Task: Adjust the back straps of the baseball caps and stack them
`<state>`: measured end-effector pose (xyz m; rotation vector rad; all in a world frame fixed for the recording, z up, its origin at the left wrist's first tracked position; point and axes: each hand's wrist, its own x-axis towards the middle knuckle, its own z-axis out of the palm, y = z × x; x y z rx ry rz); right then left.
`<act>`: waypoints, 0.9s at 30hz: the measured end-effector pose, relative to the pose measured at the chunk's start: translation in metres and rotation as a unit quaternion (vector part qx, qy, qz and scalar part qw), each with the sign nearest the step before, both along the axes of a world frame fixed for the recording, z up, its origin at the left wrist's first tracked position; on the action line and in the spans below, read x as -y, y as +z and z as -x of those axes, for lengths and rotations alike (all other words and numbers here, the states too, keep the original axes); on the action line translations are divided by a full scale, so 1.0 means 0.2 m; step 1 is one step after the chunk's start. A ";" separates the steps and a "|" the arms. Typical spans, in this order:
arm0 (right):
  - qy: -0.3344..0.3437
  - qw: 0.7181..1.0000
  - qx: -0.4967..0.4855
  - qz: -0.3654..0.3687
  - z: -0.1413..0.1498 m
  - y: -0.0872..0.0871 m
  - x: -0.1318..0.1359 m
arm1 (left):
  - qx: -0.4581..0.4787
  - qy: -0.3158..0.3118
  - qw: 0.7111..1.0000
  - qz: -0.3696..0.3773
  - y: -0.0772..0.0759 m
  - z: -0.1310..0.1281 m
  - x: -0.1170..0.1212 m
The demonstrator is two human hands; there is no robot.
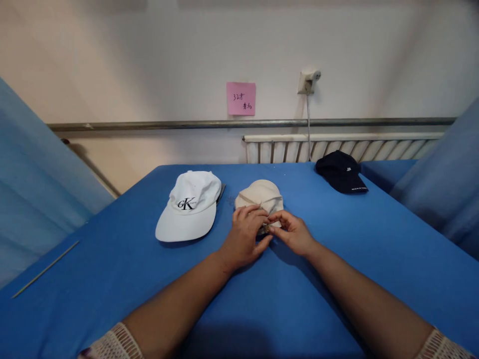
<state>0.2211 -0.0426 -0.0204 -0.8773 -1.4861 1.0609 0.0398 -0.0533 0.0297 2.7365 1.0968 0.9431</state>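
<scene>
A beige baseball cap [262, 192] lies on the blue-covered table in front of me, its back edge and strap toward me. My left hand [245, 234] rests over its near left side, fingers curved across the fabric and thumb at the lower edge. Pinched between the thumb and fingers of my right hand [294, 233] is the cap's strap at the back opening. A small brownish piece, maybe a buckle, shows between the hands. My fingers cover much of the strap.
To the left sits a white baseball cap [192, 199] with black letters. A dark navy cap [342, 172] lies at the far right of the blue table [239, 309]. A thin stick [47, 269] is near the left edge. Behind are a radiator [337, 147], wall rail and plugged-in socket; curtains hang on both sides.
</scene>
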 end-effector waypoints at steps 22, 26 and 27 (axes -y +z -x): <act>0.014 0.972 -0.016 0.235 -0.03 0.02 -0.04 | -0.078 0.041 0.996 0.027 -0.05 0.00 -0.02; -0.007 0.969 -0.019 0.247 -0.02 0.03 -0.04 | -0.104 0.048 0.993 0.024 -0.04 0.01 -0.02; -0.011 0.968 -0.021 0.251 -0.02 0.03 -0.04 | -0.108 0.050 0.993 0.025 -0.03 0.01 -0.02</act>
